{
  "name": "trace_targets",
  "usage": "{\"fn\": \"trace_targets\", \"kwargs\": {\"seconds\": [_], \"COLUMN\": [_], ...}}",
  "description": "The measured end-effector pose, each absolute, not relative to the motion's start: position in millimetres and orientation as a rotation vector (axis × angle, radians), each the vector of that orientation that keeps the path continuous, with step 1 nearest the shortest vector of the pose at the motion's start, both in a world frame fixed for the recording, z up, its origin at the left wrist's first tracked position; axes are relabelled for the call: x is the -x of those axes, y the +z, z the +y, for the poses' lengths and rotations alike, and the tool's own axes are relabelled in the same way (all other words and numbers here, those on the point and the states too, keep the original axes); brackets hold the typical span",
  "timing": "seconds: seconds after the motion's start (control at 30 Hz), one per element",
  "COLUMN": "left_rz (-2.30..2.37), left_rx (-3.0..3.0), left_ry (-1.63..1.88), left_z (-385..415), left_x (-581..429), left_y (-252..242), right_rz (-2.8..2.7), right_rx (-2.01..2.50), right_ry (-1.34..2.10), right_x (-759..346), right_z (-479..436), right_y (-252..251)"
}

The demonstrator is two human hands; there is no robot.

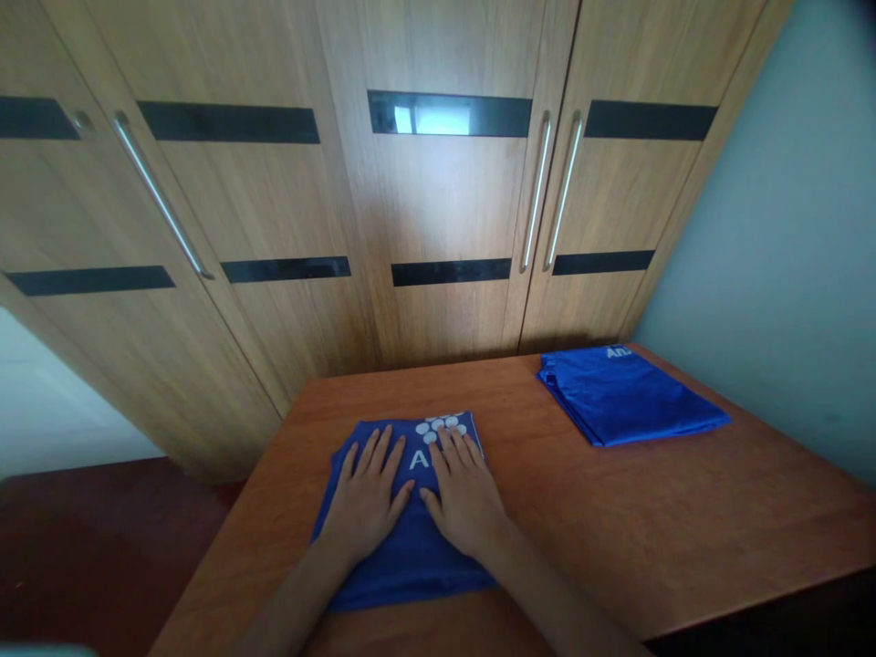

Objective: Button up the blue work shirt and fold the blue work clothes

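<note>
A folded blue cloth [403, 566] with white dots and part of a white letter print lies flat on the wooden table, close to me. My left hand [365, 500] rests palm down on its left half, fingers spread. On the right half lies my right hand [469, 497], also flat, its fingertips over the white dots and hiding part of the lettering. The two thumbs point toward each other with a small gap of cloth between them. Neither hand grips anything.
A second folded blue cloth [626, 397] with white lettering sits at the table's far right, near the pale wall [787, 274]. Behind the table [534, 511] stands a wooden wardrobe [444, 201] with long metal handles. Dark red floor [102, 547] shows at the left.
</note>
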State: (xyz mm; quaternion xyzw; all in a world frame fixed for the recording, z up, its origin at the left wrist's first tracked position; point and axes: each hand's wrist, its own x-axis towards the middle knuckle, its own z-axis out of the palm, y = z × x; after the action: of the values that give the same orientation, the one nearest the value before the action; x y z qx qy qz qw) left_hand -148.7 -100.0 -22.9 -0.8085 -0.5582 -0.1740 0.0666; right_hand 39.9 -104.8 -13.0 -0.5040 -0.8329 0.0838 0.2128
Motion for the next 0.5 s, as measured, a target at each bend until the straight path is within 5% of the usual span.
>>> {"fn": "trace_targets", "kwargs": {"seconds": [0.5], "left_rz": [-1.731], "left_rx": [2.486], "left_ry": [-0.576], "left_z": [-116], "left_x": [149], "left_y": [-18], "right_rz": [-2.432], "right_rx": [1.312], "right_ry": [0.223], "right_x": [-61], "right_z": [-107], "right_y": [-18]}}
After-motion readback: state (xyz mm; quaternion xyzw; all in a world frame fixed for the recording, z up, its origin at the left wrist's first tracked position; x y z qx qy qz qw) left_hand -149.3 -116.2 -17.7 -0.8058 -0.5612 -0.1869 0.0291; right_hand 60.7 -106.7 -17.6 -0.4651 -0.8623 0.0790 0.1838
